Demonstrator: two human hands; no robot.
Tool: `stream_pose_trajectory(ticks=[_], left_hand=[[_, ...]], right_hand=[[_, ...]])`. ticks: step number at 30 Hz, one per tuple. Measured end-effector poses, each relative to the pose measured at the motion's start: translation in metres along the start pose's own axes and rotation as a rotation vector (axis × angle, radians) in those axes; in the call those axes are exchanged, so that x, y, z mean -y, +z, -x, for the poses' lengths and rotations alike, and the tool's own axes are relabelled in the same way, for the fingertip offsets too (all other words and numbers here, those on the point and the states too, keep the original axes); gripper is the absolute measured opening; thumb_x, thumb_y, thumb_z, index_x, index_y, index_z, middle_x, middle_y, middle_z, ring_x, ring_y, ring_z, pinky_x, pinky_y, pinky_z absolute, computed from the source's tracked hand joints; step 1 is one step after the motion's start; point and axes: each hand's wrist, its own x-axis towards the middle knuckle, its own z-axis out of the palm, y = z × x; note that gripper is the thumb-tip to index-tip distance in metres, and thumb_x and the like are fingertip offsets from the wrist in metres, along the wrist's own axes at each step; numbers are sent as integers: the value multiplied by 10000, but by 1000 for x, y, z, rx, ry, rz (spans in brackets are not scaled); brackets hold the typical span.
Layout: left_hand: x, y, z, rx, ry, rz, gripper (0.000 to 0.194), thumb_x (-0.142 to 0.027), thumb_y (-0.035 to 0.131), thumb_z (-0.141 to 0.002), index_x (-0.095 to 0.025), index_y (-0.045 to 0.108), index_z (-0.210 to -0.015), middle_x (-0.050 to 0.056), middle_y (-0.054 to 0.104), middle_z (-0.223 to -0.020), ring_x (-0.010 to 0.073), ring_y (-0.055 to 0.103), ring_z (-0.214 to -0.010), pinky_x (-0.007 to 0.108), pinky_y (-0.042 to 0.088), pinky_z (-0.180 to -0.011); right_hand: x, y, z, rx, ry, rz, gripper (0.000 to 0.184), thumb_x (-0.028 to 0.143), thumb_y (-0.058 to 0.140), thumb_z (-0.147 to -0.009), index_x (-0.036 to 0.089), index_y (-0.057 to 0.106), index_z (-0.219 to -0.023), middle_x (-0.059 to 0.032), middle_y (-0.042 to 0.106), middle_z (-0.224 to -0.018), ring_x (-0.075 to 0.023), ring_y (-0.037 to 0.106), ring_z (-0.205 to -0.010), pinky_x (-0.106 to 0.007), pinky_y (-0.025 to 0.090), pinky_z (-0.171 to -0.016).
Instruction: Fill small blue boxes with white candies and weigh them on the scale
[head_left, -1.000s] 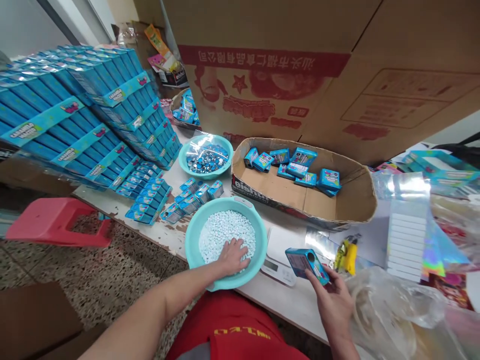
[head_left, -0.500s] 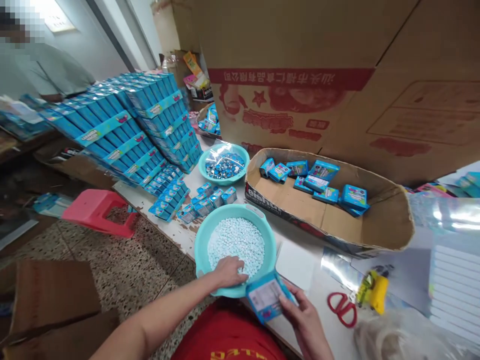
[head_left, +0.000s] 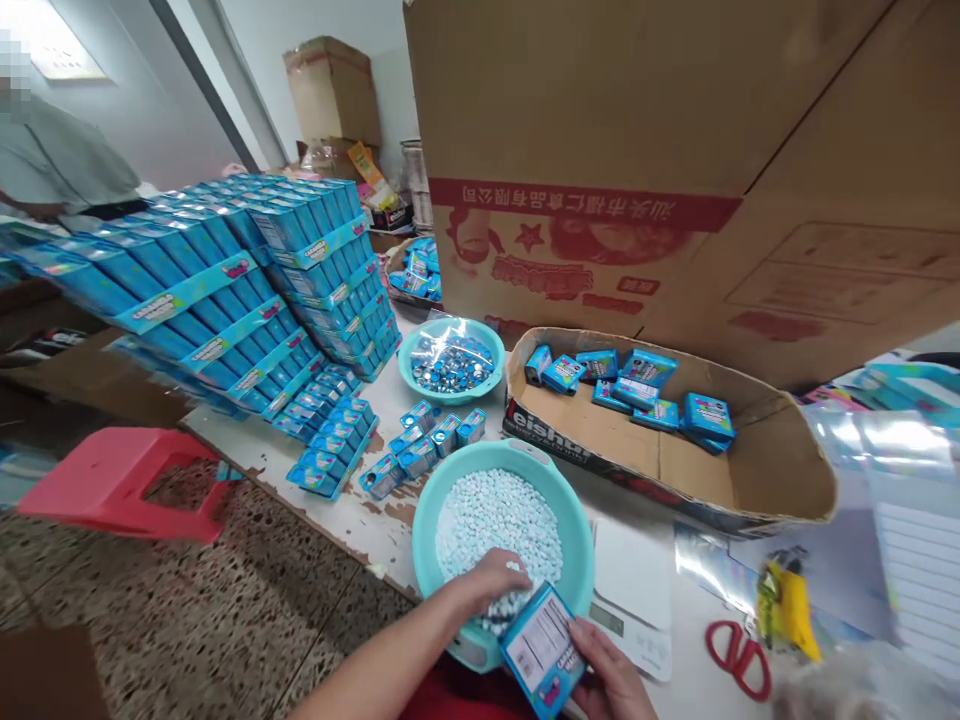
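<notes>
A turquoise basin (head_left: 581,560) filled with small white candies (head_left: 491,510) stands at the table's near edge. Over its near side, my left hand (head_left: 495,582) is closed with a few candies showing at its fingers, close to the top of a blue candy box (head_left: 546,650). My right hand (head_left: 606,668) grips that box by its side, tilted, with the printed label facing me. Whether the box's top is open cannot be made out. Beside the basin on the right lies a white digital scale (head_left: 634,580), partly covered by my hand and the basin.
Several small blue boxes (head_left: 420,455) stand behind the basin, near a smaller basin of round pieces (head_left: 450,372). Stacked boxes (head_left: 225,280) rise at left. A cardboard tray (head_left: 780,490) holds blue boxes. Red scissors (head_left: 739,658) and a yellow cutter (head_left: 796,610) lie right. A person (head_left: 60,150) stands far left.
My left hand has risen from the candies toward the box. The box has turned more upright and come nearer that hand, over the basin's edge. The camera view has shifted.
</notes>
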Motion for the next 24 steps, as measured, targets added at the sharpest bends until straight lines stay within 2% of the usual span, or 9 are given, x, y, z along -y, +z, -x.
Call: stream_pose_trajectory(ticks=[4,7,9,11,14,16,18,21,24], left_hand=[[-12,-35,-4,110,-3,359,263,-386,555,-660,-178,537,-819,-17,542,-664,97,491,-520,195,326,-440],[-24,-54,-6,186,-24,589,403,-531,497,-706,-183,533,-907,19,592,-759,108,544,-547,182,317,-414],[-30,-59,-7,194,-99,777,372,-513,515,-721,-166,524,-852,26,587,-706,118,562,-538,182,341,-410],[-38,-60,-5,169,-170,907,279,-430,562,-721,-162,493,-763,-5,534,-590,93,513,-449,164,316,-379],[-54,-61,5,147,-155,943,244,-386,588,-715,-175,466,-714,-46,482,-531,59,438,-375,147,254,-336],[-69,-62,18,142,-95,974,266,-413,606,-697,-181,476,-717,-52,492,-540,61,433,-368,156,252,-327],[-83,-60,31,109,35,1006,297,-439,629,-679,-178,490,-711,-49,499,-531,74,450,-380,172,294,-346],[-94,-53,43,-46,276,1018,313,-426,669,-658,-163,499,-673,-43,499,-503,94,496,-427,199,384,-424],[-94,-49,43,-175,370,993,307,-394,695,-640,-158,500,-667,-43,522,-536,94,519,-452,206,403,-462]], right_hand=[[9,13,12,-49,-95,35,435,392,848,-517,174,682,-855,-38,682,-835,-189,611,-744,-318,512,-671],[12,22,23,-139,-227,117,471,429,833,-521,198,667,-896,-24,679,-853,-197,599,-779,-313,502,-685],[13,29,28,-226,-373,213,494,451,819,-533,195,651,-920,-29,679,-888,-202,591,-825,-304,491,-730],[13,37,29,-288,-511,323,498,466,801,-552,189,625,-926,-33,673,-877,-206,588,-814,-308,488,-740],[13,49,20,-340,-644,514,476,483,757,-597,188,595,-934,-39,652,-829,-219,587,-741,-342,492,-687],[12,55,9,-357,-751,681,423,464,726,-637,190,599,-933,-53,640,-864,-236,587,-785,-364,483,-720],[9,62,-3,-341,-861,837,350,422,701,-671,198,610,-924,-59,629,-901,-249,582,-857,-375,467,-771],[4,74,-17,-286,-947,986,270,354,668,-708,208,608,-927,-51,622,-896,-244,580,-877,-371,464,-779],[1,84,-23,-291,-988,1077,238,300,657,-722,211,594,-934,-46,619,-892,-237,579,-873,-362,467,-771]])
